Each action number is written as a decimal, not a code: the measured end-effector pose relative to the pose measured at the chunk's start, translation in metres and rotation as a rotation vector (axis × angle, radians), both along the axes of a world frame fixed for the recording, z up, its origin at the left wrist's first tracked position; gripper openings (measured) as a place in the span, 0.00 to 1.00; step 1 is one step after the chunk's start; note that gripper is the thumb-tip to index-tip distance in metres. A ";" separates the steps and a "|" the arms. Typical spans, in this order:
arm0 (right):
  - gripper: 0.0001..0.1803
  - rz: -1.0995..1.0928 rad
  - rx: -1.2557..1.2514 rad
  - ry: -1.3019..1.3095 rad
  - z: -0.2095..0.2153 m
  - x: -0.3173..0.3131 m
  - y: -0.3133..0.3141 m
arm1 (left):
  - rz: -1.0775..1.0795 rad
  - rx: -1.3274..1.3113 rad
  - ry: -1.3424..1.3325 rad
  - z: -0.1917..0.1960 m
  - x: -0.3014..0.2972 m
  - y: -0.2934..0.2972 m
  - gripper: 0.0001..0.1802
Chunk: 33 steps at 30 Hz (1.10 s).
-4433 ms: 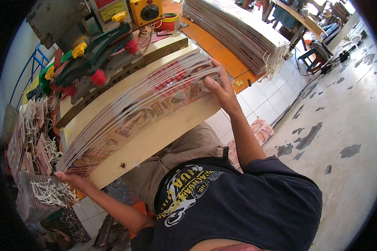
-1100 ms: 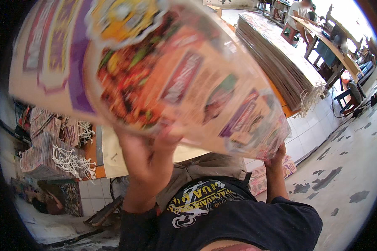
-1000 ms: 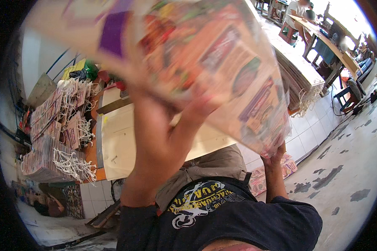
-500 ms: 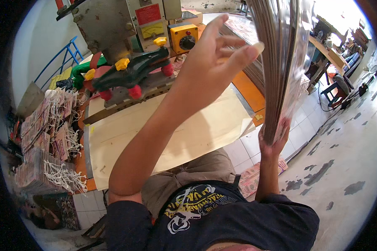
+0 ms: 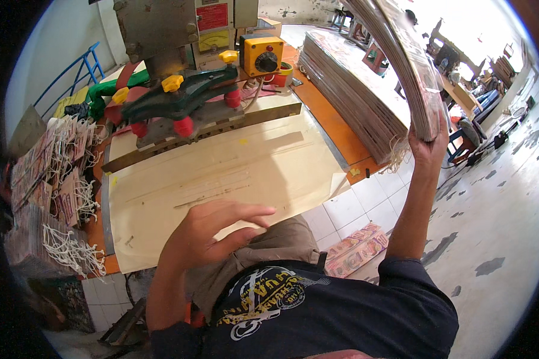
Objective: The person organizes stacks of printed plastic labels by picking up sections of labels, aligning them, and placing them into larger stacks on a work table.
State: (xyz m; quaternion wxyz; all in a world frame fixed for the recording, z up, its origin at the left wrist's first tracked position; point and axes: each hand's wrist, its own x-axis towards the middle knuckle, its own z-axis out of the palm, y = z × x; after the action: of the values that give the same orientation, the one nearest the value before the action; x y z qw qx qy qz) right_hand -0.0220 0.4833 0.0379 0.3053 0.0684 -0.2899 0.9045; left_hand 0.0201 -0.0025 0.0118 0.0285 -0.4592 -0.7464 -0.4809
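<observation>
My right hand (image 5: 428, 143) grips the lower end of a thick stack of flat printed pieces with shiny see-through plastic (image 5: 410, 66). It holds the stack up on edge at the upper right; the top runs out of the picture. My left hand (image 5: 212, 230) is open, fingers apart, above my lap by the near edge of a cream sheet (image 5: 233, 173) on the worktable. Behind that sheet stands a press-like machine (image 5: 179, 99) with yellow knobs, red cylinders and a long metal bar.
A long pile of similar printed pieces (image 5: 353, 90) lies on the table's orange right side. At the left are bundles with white cords (image 5: 72, 248). A yellow control box (image 5: 262, 55) sits by the machine. More printed pieces (image 5: 359, 248) lie on the tiled floor.
My left hand has dropped from beside the stack to above my lap. My right hand has raised the stack and moved it to the right, uncovering the pile on the table.
</observation>
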 end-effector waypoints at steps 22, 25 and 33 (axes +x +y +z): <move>0.21 -0.096 0.049 -0.238 0.015 -0.042 0.043 | 0.193 0.228 -0.417 -0.070 0.033 -0.042 0.10; 0.21 -0.085 0.082 -0.290 -0.001 -0.052 0.057 | 0.193 0.224 -0.458 -0.078 0.037 -0.043 0.10; 0.19 -0.068 0.077 -0.441 0.003 -0.047 0.063 | 0.269 0.201 -0.479 -0.086 0.046 -0.049 0.10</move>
State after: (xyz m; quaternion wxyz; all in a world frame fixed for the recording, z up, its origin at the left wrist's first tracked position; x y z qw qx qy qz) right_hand -0.0692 0.5467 0.0405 0.2621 -0.1292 -0.3861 0.8750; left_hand 0.0661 -0.0511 -0.0745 -0.0400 -0.2243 -0.7347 -0.6390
